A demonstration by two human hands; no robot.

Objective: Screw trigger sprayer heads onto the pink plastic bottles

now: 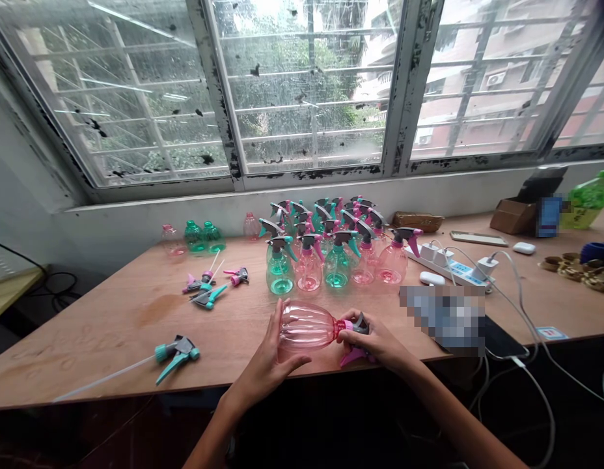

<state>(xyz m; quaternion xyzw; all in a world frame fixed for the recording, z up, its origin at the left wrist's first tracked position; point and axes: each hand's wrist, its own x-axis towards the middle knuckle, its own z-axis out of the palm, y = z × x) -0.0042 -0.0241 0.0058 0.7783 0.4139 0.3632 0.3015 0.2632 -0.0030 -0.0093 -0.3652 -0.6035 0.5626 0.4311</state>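
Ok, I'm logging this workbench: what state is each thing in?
Pink spray bottle: held sideways
Left hand: cupped around the bottle's base
Right hand: gripping the pink-and-grey spray head
Grouped spray bottles: upright, heads on
Bottles by the wall: upright, headless
Loose spray heads: lying on the wooden table
Power strip: chargers plugged in
Black phone: cable connected, screen dark
Windows: seemingly shut

Front of table (101,326): we hold one bottle (306,326) between left hand (270,352) and right hand (377,335);
Behind it: the grouped spray bottles (337,266);
Our left: loose spray heads (180,352); farther back, other bottles (194,237) by the wall (209,202);
Our right: power strip (451,268), behind the phone (504,340);
Behind all: window (306,85) above wall
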